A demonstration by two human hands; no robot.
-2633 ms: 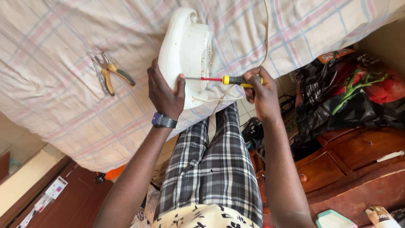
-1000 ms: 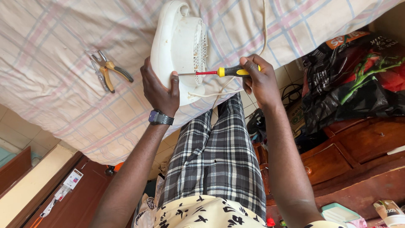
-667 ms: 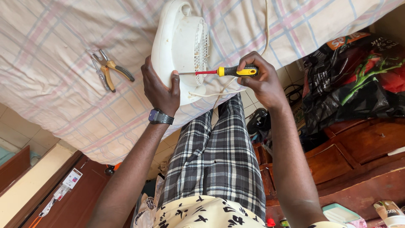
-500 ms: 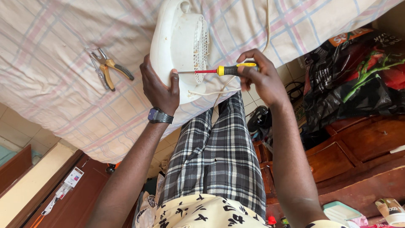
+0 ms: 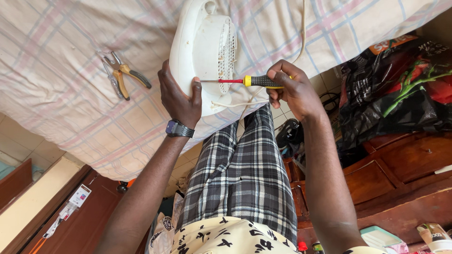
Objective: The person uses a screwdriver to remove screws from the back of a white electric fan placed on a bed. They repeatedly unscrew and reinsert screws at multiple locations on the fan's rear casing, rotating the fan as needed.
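A white plastic fan heater (image 5: 200, 47) with a slotted grille stands on its side on the checked bedsheet (image 5: 70, 108). My left hand (image 5: 178, 96) grips its near edge, the thumb pressed on the casing. A screwdriver (image 5: 245, 81) with a yellow and black handle and red collar is held in my right hand (image 5: 291, 89). Its metal tip touches the heater casing just beside my left thumb. The heater's white cord (image 5: 238, 103) trails off below the tool.
Pliers with yellow and black handles (image 5: 121, 75) lie on the sheet to the left. A black printed plastic bag (image 5: 395, 89) sits at the right above dark wooden drawers (image 5: 391, 169). My legs in checked trousers (image 5: 240, 178) hang over the tiled floor.
My right hand's fingers have shifted around the screwdriver handle, turning it in place. The tip has stayed on the same spot of the heater, and my left hand has kept its grip.
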